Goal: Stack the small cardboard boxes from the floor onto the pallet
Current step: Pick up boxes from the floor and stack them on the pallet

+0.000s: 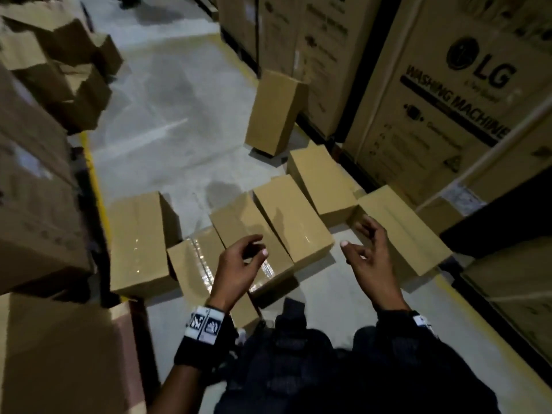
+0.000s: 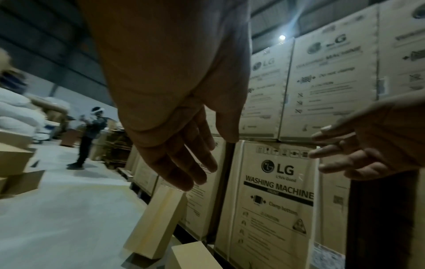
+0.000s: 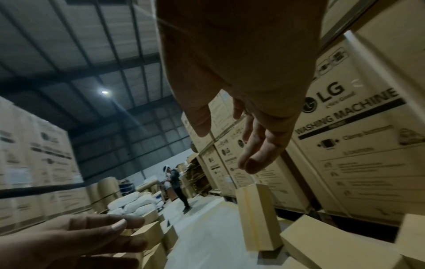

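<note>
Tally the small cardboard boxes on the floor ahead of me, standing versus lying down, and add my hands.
Small boxes standing on end: 1
Small boxes lying flat: 6, counting only those plainly visible
Hands, both empty: 2, left hand and right hand
Total: 9
</note>
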